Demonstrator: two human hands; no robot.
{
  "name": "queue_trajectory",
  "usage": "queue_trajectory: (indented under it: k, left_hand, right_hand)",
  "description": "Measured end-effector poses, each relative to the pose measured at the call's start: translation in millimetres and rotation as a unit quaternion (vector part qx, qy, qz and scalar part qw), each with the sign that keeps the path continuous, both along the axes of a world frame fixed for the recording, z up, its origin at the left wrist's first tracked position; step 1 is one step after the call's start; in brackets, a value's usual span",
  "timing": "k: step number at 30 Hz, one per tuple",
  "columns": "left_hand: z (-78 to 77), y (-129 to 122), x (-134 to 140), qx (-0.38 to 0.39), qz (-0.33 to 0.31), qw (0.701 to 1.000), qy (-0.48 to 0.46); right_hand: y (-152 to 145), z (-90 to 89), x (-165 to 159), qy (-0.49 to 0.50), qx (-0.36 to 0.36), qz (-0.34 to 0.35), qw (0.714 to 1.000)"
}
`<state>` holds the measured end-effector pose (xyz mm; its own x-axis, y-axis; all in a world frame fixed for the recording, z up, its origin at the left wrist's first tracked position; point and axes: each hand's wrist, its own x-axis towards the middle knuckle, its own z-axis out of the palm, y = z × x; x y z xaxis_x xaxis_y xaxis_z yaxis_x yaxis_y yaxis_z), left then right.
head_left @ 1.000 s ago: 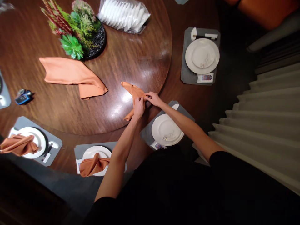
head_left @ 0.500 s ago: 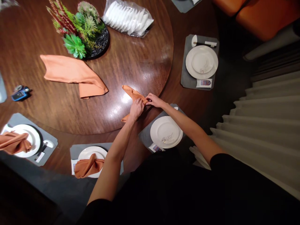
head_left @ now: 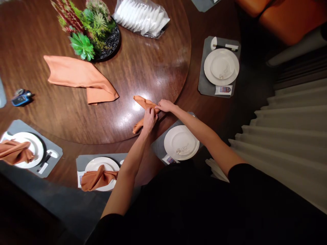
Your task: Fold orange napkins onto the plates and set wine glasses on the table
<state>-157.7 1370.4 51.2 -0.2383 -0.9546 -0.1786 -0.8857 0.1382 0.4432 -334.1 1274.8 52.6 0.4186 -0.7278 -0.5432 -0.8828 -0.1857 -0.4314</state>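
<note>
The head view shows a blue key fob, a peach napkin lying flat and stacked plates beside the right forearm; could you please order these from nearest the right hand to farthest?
From the right hand:
1. Stacked plates, just below it in the view.
2. Peach napkin, off to its left.
3. Blue key fob, farther left, past the napkin.

The napkin [head_left: 142,101] at the centre of the frame is soft, creased cloth, mostly matt; the cloth [head_left: 76,73] at upper left is smoother, with a faint sheen. The table [head_left: 102,117] is polished wood with visible grain, its gloss giving bright reflections. At upper right, the plate [head_left: 221,68] looks like glazed ceramic, the mat [head_left: 203,85] matt. At the top, the bag [head_left: 141,18] is clear, crinkly, shiny plastic; the gravel [head_left: 111,40] at upper left is rough. The curtain [head_left: 286,136] at right is matt fabric.
</note>
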Motion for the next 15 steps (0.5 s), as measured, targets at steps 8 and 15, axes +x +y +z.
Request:
queue_trajectory:
  k: [8, 15]
  left_hand:
    - [1.6, 1, 6, 0.028, 0.063, 0.998, 0.009]
    - [4.7, -30, 15, 0.173, 0.151, 0.952, 0.201]
  right_hand:
    - [21, 5.2, 1, -0.14, -0.137, -0.021, 0.98]
    - [46, -1.5, 12, -0.106, -0.213, 0.134, 0.962]
